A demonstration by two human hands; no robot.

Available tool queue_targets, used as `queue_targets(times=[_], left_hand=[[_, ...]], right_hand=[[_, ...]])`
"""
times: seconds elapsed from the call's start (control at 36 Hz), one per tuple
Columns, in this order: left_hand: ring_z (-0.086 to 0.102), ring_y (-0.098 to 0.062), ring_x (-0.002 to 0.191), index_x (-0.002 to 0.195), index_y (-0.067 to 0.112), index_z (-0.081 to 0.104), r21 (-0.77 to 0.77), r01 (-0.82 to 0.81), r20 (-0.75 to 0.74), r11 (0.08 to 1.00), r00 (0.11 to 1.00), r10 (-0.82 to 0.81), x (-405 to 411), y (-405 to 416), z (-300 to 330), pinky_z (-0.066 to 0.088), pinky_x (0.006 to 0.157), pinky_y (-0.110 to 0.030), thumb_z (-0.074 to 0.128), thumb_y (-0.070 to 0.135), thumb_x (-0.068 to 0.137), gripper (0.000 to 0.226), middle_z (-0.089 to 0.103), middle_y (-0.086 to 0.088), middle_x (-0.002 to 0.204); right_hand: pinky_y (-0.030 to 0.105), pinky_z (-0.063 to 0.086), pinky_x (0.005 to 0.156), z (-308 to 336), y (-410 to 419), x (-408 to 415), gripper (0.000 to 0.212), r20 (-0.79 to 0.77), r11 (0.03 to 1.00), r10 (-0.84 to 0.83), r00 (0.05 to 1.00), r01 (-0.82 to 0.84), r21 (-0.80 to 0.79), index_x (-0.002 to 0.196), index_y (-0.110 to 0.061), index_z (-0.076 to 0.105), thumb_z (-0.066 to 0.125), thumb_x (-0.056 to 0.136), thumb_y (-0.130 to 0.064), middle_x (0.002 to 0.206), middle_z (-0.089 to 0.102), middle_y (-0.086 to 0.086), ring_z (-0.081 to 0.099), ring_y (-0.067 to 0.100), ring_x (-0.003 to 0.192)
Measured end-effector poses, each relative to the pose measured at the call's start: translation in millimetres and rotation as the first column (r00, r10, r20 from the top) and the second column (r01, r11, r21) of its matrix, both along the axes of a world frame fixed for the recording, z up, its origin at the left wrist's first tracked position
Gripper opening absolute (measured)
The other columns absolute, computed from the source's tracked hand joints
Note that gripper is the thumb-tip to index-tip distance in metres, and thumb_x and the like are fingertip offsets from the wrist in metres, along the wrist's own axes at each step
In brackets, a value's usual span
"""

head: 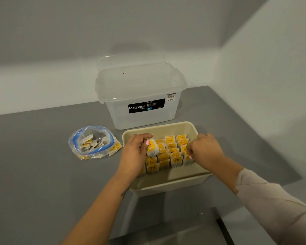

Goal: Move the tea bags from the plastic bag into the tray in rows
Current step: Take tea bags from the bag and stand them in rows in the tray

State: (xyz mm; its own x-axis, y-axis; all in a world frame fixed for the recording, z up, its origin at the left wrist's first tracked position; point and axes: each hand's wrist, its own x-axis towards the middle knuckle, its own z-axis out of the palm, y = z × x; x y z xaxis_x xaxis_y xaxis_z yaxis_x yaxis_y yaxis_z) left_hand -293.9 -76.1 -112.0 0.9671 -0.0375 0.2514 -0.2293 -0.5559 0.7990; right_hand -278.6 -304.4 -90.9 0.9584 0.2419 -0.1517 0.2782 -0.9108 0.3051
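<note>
Your left hand (136,152) pinches one yellow-tagged paper tea bag (152,147) above the beige plastic tray (168,181); seat it upright, flush in its row. Your right hand (204,149) curls onto the tray's right-hand row, steadying it. More bags wait in the blue-zip plastic bag (94,142) left of the tray.

A beige tray (166,127) sits on a grey table (34,174), overhanging its near edge. Inside stand rows of yellow-tagged tea bags (168,155). The left hand (136,152) pinches 1 tea bag (152,147) above the left rows. The right hand (204,150) has curled fingers on the bags at the right side. Left of the tray lies an open plastic bag (94,142) holding more tea bags. Behind the tray, near the table's far right corner, stands a clear box (141,96) labelled Megabox.
</note>
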Motion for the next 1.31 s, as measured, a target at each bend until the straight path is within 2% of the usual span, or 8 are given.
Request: queue_targets(times=[0.44, 0.67, 0.78, 0.86, 0.94, 1.0, 1.14, 1.31], left_hand=[[0.058, -0.01, 0.102, 0.119, 0.029, 0.06, 0.019, 0.011, -0.028, 1.0, 1.0, -0.01, -0.4, -5.1, 6.2, 0.056, 0.086, -0.037, 0.048, 0.024, 0.097, 0.025, 0.056, 0.012, 0.112], [0.062, -0.011, 0.089, 0.12, 0.029, 0.058, 0.023, 0.018, -0.082, 1.0, 0.997, -0.016, -2.1, -11.0, 12.9, 0.055, 0.079, -0.025, 0.053, 0.024, 0.094, 0.027, 0.059, 0.012, 0.096], [0.06, 0.003, 0.083, 0.115, 0.03, 0.059, 0.021, 0.06, -0.078, 0.998, 0.995, -0.058, -1.9, -15.2, 16.9, 0.045, 0.069, -0.004, 0.06, 0.025, 0.09, 0.025, 0.061, 0.019, 0.085], [0.058, 0.011, 0.078, 0.105, 0.034, 0.06, 0.032, 0.08, -0.083, 0.996, 0.994, -0.077, -1.9, -20.5, 20.1, 0.041, 0.066, 0.003, 0.066, 0.025, 0.086, 0.023, 0.063, 0.022, 0.079], [0.061, 0.012, 0.073, 0.099, 0.03, 0.064, -0.004, 0.11, -0.071, 0.994, 0.991, -0.11, -1.9, -29.9, 22.8, 0.042, 0.065, 0.002, 0.071, 0.019, 0.082, 0.021, 0.064, 0.021, 0.075], [0.061, 0.012, 0.074, 0.096, 0.022, 0.068, -0.037, 0.141, -0.044, 0.989, 0.989, -0.143, -2.4, -37.6, 24.1, 0.043, 0.066, 0.0, 0.073, 0.013, 0.08, 0.019, 0.066, 0.016, 0.074], [0.061, 0.012, 0.073, 0.094, 0.014, 0.066, -0.05, 0.167, -0.023, 0.985, 0.986, -0.168, -2.8, -49.9, 24.3, 0.045, 0.068, -0.002, 0.071, 0.008, 0.08, 0.016, 0.065, 0.017, 0.072], [0.062, 0.007, 0.076, 0.089, 0.028, 0.059, -0.05, 0.182, -0.064, 0.982, 0.981, -0.185, 0.4, -55.3, 25.5, 0.049, 0.072, -0.011, 0.069, 0.018, 0.084, 0.015, 0.064, 0.02, 0.074]], right_hand=[[0.03, 0.036, 0.086, -6.0, -0.2, 2.4, 0.015, 0.003, 0.999, 0.01, 1.0, -0.01, -0.044, 0.1, -0.029, 0.068, 0.061, 0.089, -0.037, 0.099, 0.064, -0.003, 0.051, 0.016, 0.096], [0.03, 0.035, 0.083, -4.4, -1.9, 3.4, 0.021, -0.006, 1.0, 0.011, 1.0, -0.011, 0.011, 0.104, -0.03, 0.066, 0.06, 0.088, -0.041, 0.101, 0.064, -0.003, 0.05, 0.017, 0.096], [0.03, 0.036, 0.089, 6.5, -1.9, 0.1, 0.031, -0.024, 0.995, -0.019, 1.0, 0.021, 0.099, 0.113, -0.031, 0.06, 0.063, 0.085, -0.046, 0.108, 0.062, -0.001, 0.05, 0.018, 0.101], [0.028, 0.035, 0.084, 22.7, 2.6, -4.4, 0.046, -0.037, 0.959, -0.058, 0.998, 0.066, 0.274, 0.116, -0.033, 0.056, 0.072, 0.076, -0.049, 0.107, 0.062, -0.002, 0.05, 0.017, 0.1], [0.026, 0.041, 0.079, 39.1, 12.5, -7.9, 0.047, -0.134, 0.812, -0.052, 0.99, 0.12, 0.572, 0.11, -0.03, 0.057, 0.08, 0.07, -0.039, 0.099, 0.066, -0.009, 0.056, 0.014, 0.095], [0.026, 0.046, 0.076, 45.9, 20.7, -9.4, 0.043, -0.16, 0.735, -0.022, 0.987, 0.124, 0.667, 0.106, -0.027, 0.058, 0.081, 0.07, -0.03, 0.095, 0.068, -0.009, 0.059, 0.011, 0.088], [0.027, 0.05, 0.071, 50.5, 27.4, -12.3, 0.026, -0.158, 0.703, -0.013, 0.987, 0.121, 0.701, 0.103, -0.024, 0.054, 0.07, 0.082, -0.019, 0.079, 0.07, -0.009, 0.06, 0.005, 0.075], [0.019, 0.043, 0.065, 52.6, 15.1, -12.7, 0.022, -0.142, 0.769, -0.033, 0.989, 0.116, 0.629, 0.102, -0.025, 0.061, 0.06, 0.086, -0.011, 0.079, 0.072, -0.008, 0.06, 0.004, 0.074]])
